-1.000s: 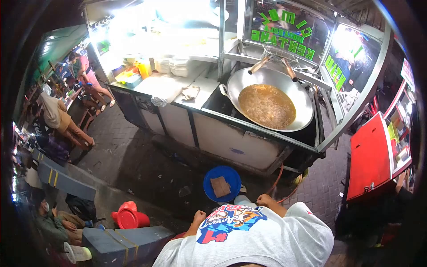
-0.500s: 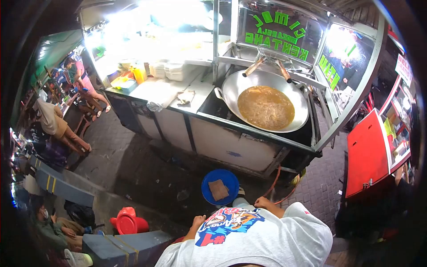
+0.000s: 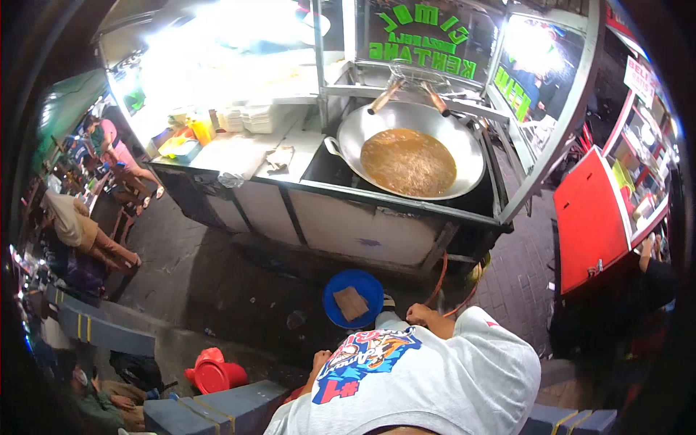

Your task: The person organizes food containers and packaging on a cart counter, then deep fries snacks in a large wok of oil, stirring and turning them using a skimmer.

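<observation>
My right hand (image 3: 418, 314) rests by my knee with its fingers curled in, and no object shows in it. My left hand (image 3: 321, 359) lies at the left edge of my printed grey T-shirt (image 3: 435, 373), also with curled fingers; the shirt hides part of it. Just ahead on the ground is a round blue tub (image 3: 335, 283) with a folded brown cloth or sponge-like piece (image 3: 351, 303) in it. Beyond it, a large wok (image 3: 468, 145) of bubbling brown oil (image 3: 408, 163) sits on the cart (image 3: 362, 235), and two wooden-handled strainers (image 3: 417, 72) rest behind the wok.
A red plastic bucket (image 3: 220, 375) stands left, near grey benches (image 3: 217, 409) and a seated person. White trays (image 3: 255, 118) and yellow bottles (image 3: 201, 130) are on the cart counter (image 3: 239, 151). An orange hose (image 3: 441, 275) runs below the cart. A red stall panel (image 3: 591, 221) is at right.
My view has tilted and turned slightly right, so the cart and wok appear further up and left. My hands stay by my legs, with nothing picked up or put down.
</observation>
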Available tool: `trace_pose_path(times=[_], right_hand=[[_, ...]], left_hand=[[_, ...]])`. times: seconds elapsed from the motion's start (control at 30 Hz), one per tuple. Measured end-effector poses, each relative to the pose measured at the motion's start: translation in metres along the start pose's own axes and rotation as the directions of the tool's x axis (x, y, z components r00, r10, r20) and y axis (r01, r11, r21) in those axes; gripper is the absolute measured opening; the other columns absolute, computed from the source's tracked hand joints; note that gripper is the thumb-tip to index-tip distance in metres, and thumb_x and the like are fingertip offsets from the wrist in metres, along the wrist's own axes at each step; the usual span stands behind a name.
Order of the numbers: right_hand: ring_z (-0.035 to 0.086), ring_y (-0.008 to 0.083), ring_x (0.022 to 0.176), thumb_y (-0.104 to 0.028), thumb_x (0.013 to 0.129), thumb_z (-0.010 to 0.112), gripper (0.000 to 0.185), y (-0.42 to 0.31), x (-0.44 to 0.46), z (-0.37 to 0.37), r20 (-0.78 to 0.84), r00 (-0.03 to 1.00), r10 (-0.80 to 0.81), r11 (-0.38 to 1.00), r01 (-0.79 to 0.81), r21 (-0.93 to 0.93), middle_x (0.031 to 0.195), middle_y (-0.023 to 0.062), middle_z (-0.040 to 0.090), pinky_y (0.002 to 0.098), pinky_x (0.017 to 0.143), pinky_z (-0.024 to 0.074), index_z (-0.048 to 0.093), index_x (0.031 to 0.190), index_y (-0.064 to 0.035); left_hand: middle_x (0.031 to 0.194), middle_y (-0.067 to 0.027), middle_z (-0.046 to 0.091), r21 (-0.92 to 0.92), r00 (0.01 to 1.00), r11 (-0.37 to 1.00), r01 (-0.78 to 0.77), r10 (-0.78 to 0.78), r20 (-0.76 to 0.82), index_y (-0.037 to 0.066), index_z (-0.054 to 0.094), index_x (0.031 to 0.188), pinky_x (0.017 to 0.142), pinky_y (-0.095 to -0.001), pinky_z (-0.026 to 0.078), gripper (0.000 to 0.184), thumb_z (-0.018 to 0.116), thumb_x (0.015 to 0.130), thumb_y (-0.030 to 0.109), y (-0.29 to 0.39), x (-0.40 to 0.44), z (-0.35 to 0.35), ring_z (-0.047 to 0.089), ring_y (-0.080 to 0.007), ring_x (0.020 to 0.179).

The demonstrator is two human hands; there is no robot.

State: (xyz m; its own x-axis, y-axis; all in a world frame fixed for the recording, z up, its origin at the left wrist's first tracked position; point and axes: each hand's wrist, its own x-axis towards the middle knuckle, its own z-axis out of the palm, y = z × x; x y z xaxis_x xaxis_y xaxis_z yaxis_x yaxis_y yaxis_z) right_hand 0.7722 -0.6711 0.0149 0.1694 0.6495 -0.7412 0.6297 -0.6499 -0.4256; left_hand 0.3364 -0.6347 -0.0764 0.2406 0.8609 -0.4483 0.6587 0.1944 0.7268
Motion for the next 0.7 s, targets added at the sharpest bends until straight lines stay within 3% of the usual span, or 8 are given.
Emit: trace_pose_path(times=[0.2,0.43,0.7], right_hand=[[0.062,0.0180,0.055,-0.022,0.074,0.060,0.025,0.000,-0.003,-0.007,0.031,0.999,0.022,1.000,-0.022,0.004,0.067,0.0089,0.064,0.0313,0.049,0.0515,0.066,0.095,-0.0097],[0.063,0.0177,0.061,-0.022,0.073,0.059,0.025,0.003,-0.012,-0.008,0.028,0.996,0.090,0.995,-0.091,0.032,0.070,0.0088,0.065,0.0309,0.053,0.0525,0.066,0.094,-0.0106],[0.065,0.0179,0.064,-0.022,0.073,0.061,0.024,0.014,-0.013,-0.001,0.000,0.996,0.091,0.995,-0.090,0.048,0.074,0.0082,0.066,0.0321,0.056,0.0532,0.067,0.094,-0.0107]], left_hand=[[0.067,-0.0174,0.063,-0.015,0.994,0.995,0.098,-0.098,0.051,-0.001,0.066,0.076,0.064,-0.0396,0.045,0.045,0.042,0.089,0.035,0.020,-0.007,-0.006,0.061,-0.0270,0.065],[0.067,-0.0175,0.062,-0.012,0.985,0.987,0.161,-0.159,0.071,-0.001,0.066,0.076,0.063,-0.0390,0.044,0.044,0.043,0.089,0.033,0.031,-0.007,-0.004,0.060,-0.0261,0.064],[0.066,-0.0169,0.062,0.024,0.987,0.991,0.130,-0.132,0.090,-0.002,0.065,0.075,0.062,-0.0381,0.044,0.043,0.043,0.089,0.032,0.034,-0.003,-0.006,0.059,-0.0236,0.062]])
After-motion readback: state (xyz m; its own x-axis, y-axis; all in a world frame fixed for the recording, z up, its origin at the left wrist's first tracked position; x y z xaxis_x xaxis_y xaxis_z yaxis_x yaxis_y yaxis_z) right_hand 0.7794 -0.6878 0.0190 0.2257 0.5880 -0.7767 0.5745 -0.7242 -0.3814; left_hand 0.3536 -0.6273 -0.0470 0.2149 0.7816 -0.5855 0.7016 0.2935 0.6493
